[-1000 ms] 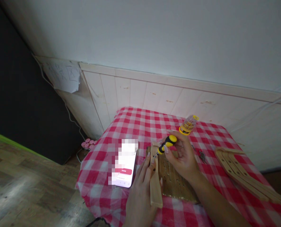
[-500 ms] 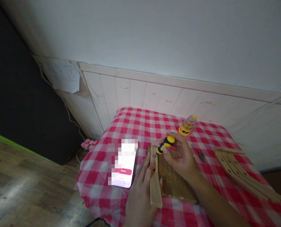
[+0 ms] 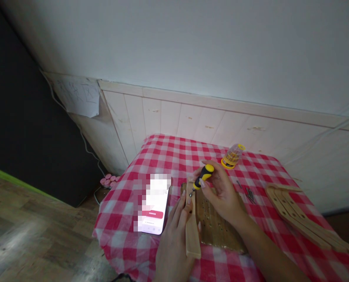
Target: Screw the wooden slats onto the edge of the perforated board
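My right hand [image 3: 221,192] grips a black and yellow screwdriver [image 3: 204,175], tilted, its tip down at the upper part of a pale wooden strip [image 3: 193,235]. A small metal piece, perhaps a screw head, shows at the tip. Fingers of my left hand [image 3: 176,227] are closed round the strip, with the fingertips near the screwdriver tip. Beneath lies a brown board [image 3: 218,227] dotted with small holes, partly covered by my hands and the strip.
A lit phone [image 3: 155,207] lies left of my left hand. Several screws [image 3: 250,194] and curved wooden strips [image 3: 297,219] lie to the right. A clear bit case with yellow ends [image 3: 233,156] stands farther back on the checked tablecloth [image 3: 180,152], before the wall.
My right hand and the screwdriver handle have shifted slightly left and up, and the handle stands a little steeper. My left hand holds the strip in nearly the same place.
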Motion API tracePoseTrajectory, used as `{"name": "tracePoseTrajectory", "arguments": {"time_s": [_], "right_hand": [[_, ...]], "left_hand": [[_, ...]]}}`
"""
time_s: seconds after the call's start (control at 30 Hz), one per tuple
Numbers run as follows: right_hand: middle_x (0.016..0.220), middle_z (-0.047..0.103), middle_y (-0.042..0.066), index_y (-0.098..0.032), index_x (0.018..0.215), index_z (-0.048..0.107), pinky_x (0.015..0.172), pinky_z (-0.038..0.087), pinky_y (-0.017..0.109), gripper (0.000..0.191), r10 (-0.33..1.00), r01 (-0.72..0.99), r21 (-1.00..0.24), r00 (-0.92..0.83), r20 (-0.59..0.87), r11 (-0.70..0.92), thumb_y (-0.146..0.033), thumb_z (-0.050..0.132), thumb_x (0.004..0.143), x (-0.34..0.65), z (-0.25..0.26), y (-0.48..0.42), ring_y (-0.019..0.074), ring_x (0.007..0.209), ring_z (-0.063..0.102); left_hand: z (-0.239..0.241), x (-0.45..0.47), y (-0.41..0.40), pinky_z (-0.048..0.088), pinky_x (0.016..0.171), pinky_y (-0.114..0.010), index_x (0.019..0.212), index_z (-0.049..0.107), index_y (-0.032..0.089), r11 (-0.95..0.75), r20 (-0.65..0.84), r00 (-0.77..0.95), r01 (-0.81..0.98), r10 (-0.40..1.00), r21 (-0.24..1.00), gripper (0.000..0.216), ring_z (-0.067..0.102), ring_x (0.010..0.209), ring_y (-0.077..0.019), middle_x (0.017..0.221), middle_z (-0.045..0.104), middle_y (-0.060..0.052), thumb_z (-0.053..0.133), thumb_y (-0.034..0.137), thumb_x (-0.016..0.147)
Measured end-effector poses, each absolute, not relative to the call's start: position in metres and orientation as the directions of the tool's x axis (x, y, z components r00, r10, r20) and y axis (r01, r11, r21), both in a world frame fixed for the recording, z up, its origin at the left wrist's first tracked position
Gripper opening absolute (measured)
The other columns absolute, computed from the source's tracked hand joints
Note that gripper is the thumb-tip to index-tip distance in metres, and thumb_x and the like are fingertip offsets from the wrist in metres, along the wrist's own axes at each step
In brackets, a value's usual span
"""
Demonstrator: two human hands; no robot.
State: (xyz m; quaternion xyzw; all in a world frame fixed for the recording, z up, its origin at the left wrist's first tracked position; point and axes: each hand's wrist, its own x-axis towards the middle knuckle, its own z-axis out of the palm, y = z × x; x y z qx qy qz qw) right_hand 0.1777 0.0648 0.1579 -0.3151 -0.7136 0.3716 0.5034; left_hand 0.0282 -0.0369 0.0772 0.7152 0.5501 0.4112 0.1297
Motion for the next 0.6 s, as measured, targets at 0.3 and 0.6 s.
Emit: {"name": "tracePoseTrajectory", "arguments": {"time_s": [0.3, 0.6], "right_hand": [[0.133, 0.069, 0.009, -0.037, 0.154, 0.050, 0.105, 0.058, 0.047, 0.048, 0.820, 0.114, -0.842, -0.325, 0.470, 0.528, -0.034, 0.058, 0.107, 0.1761, 0.1567, 0.0629, 0.0234, 0.112, 0.071], [0.119, 0.071, 0.004, -0.044, 0.142, 0.043, 0.094, 0.062, 0.042, 0.038, 0.762, -0.105, -0.832, -0.353, 0.543, 0.544, -0.032, 0.058, 0.110, 0.1702, 0.1602, 0.0623, 0.0202, 0.107, 0.073]], "left_hand": [[0.0718, 0.0295, -0.0377, 0.059, 0.116, -0.047, 0.158, 0.035, 0.028, -0.351, 0.422, 0.071, 0.687, 0.904, 0.636, 0.057, 0.051, 0.153, -0.0225, 0.164, 0.053, -0.011, 0.048, 0.020, 0.103], [0.0703, 0.0294, -0.0369, 0.061, 0.114, -0.045, 0.159, 0.037, 0.029, -0.373, 0.461, 0.050, 0.668, 0.886, 0.644, 0.057, 0.053, 0.151, -0.0234, 0.163, 0.055, -0.011, 0.049, 0.020, 0.103]]}}
